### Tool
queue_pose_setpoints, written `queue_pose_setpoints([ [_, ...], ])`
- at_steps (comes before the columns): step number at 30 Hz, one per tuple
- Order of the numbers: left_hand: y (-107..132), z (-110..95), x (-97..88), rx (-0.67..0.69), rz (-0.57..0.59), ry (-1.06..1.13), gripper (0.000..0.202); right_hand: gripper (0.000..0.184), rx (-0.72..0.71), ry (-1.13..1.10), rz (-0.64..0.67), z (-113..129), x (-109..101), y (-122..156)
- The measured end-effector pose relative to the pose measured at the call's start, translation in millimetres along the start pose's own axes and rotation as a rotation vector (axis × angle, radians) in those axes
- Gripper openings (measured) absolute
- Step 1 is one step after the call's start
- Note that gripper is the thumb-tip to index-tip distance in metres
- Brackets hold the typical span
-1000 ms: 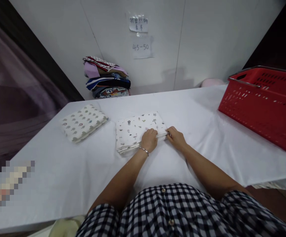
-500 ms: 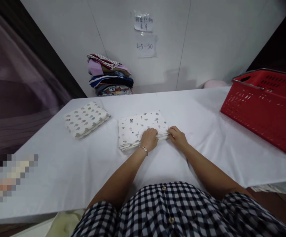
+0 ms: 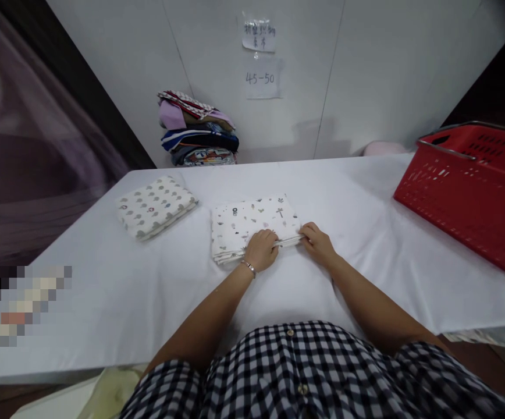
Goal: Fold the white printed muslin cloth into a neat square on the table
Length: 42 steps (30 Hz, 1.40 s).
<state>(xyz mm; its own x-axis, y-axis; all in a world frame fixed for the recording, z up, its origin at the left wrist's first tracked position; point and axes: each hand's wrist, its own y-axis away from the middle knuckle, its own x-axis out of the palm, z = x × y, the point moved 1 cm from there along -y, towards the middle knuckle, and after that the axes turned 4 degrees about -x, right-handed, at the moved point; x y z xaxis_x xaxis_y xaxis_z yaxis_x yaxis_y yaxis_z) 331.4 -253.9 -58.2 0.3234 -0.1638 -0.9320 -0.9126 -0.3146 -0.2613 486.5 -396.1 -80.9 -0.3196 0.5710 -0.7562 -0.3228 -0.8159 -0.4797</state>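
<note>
A folded white cloth [image 3: 252,224] with small plant and animal prints lies in layers on the white-covered table [image 3: 182,314]. My left hand [image 3: 262,250], with a bracelet at the wrist, grips the near edge of this cloth, fingers on top and curled over it. At the near right corner my right hand [image 3: 317,241] pinches the layers between thumb and fingers. Left of it rests a second folded cloth [image 3: 157,206], white with rows of grey-green leaf-like shapes, touched by neither hand.
A red plastic basket [image 3: 466,203] with a metal handle stands at the table's right. Behind the far edge, a pile of folded fabrics [image 3: 198,131] sits against the wall, below two paper signs [image 3: 261,78]. A dark post and sheer curtain [image 3: 47,145] border the left.
The view has shifted slightly. My left hand has slid a little left along the cloth's near edge; my right hand keeps its pinch at the corner.
</note>
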Motion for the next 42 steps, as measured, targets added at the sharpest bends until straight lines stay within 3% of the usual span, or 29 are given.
queue_pose_setpoints([
  [7,7,4,2.3,0.058,-0.022,-0.027,0.011,0.023,-0.039,0.003,0.008,-2,-5,3],
  [13,18,4,-1.9,-0.01,-0.016,-0.091,0.011,0.025,-0.223,0.097,-0.065,8,-6,1],
  [20,22,5,-5.4,-0.018,0.004,-0.107,0.013,0.03,-0.321,0.122,0.091,12,4,1],
  [24,37,23,-15.4,-0.049,-0.014,-0.098,0.016,0.029,-0.325,0.095,0.085,5,4,3],
  [33,105,89,-55.3,-0.253,-0.218,-0.067,0.022,0.028,-0.313,0.056,0.045,6,4,4],
  [38,118,100,-63.6,-0.318,-0.287,-0.01,0.02,0.027,-0.305,0.031,0.003,6,5,4],
  [42,112,98,-63.6,-0.27,-0.202,-0.045,0.021,0.027,-0.294,0.022,0.003,5,5,4],
])
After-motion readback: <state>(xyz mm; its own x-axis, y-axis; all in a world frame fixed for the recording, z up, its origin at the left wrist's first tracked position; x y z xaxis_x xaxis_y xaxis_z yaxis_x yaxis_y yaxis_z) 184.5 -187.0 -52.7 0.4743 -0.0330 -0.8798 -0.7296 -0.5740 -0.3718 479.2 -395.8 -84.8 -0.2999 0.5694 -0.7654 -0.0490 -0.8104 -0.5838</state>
